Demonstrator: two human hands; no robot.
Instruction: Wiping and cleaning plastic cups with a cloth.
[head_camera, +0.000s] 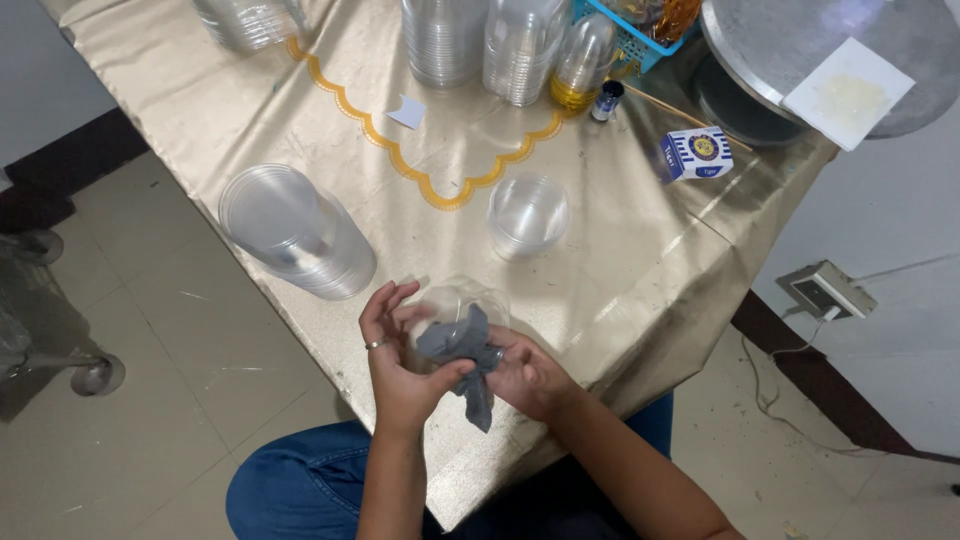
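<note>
A pale tiled floor (150, 400) lies under a bench (620, 260) draped in shiny gold cloth, carrying stacks of clear cups (300, 235). At its near corner, the left hand (400, 370) grasps a clear cup (455, 305) while the right hand (530, 375) has its grip clenched on a grey rag (465, 350) pressed into it.

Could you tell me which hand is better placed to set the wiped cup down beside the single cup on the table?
Probably the left hand: it cradles the cup, while the right hand is pressing the grey cloth.
</note>
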